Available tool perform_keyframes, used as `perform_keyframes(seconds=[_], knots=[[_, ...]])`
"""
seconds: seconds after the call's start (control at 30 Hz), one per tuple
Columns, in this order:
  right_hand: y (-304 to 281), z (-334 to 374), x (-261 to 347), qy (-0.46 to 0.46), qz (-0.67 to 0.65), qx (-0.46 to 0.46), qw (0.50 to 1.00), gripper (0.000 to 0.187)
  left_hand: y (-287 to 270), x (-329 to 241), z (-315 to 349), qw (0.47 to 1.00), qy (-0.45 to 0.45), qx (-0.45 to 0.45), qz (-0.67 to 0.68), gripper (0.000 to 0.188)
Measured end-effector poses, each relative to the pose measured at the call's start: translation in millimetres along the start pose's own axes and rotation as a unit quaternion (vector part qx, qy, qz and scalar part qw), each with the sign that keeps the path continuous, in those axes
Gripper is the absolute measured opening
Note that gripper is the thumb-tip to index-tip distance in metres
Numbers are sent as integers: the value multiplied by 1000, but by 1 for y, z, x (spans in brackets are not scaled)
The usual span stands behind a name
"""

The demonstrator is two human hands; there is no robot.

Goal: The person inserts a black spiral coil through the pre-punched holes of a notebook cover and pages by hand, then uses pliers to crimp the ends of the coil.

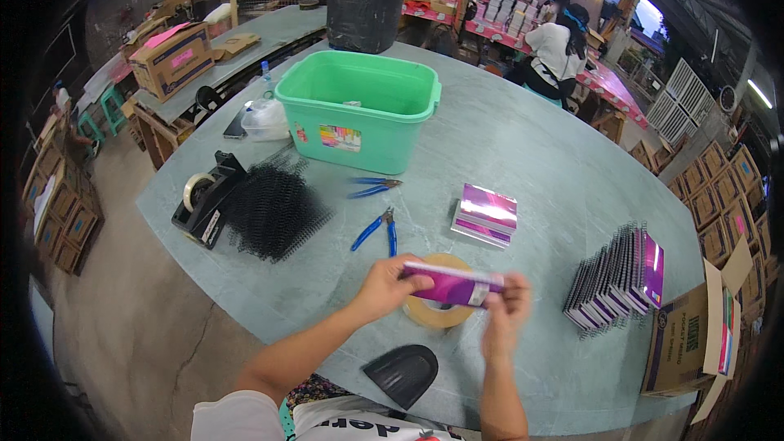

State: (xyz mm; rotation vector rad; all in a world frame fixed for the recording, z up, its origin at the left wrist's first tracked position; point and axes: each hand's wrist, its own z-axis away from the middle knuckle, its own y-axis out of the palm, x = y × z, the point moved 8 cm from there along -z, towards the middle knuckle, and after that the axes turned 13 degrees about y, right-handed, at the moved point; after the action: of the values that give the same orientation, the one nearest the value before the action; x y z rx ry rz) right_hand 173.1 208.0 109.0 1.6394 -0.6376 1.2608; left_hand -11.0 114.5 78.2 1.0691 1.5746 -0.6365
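Between my two hands a small purple notebook (pixel 454 286) is held lengthwise above the table. My left hand (pixel 384 287) grips its left end, thumb across the cover. At its right end, the fingers of my right hand (pixel 508 304) are closed on it, slightly smeared by motion. Beneath the notebook lies a roll of tan tape (pixel 425 313), partly covered. A stack of purple notebooks (pixel 486 214) sits farther off to the right. Two blue-handled cutters, a nearer one (pixel 377 230) with spread handles and a farther one (pixel 374 187), lie beyond my left hand.
A green tub (pixel 359 126) stands at the back. Left are a heap of black spiral coils (pixel 273 208) and a tape dispenser (pixel 204 208). Coil-bound notebooks (pixel 616 282) and an open carton (pixel 682 339) are right. A black wedge-shaped object (pixel 402 376) lies near me; another person (pixel 555 53) sits behind.
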Motion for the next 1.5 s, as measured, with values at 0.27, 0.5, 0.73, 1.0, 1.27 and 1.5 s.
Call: perform_keyframes(seconds=[0.27,0.5,0.73,1.0,1.27,1.5], knots=[[84,17,17,-224,579,87,779,18,-2,-15,8,912,128,205,-331,34],[91,20,18,-212,578,94,782,13,-154,11,-8,773,4,-26,-633,28],[88,10,17,-137,592,117,786,15,-150,6,4,749,27,-62,-659,29],[90,2,5,-110,598,120,785,18,-135,17,11,814,31,-21,-580,28],[89,-1,5,-108,582,140,793,21,-22,-71,27,925,187,42,-328,18],[94,5,13,-78,598,143,785,24,-15,-60,29,923,154,43,-349,17]])
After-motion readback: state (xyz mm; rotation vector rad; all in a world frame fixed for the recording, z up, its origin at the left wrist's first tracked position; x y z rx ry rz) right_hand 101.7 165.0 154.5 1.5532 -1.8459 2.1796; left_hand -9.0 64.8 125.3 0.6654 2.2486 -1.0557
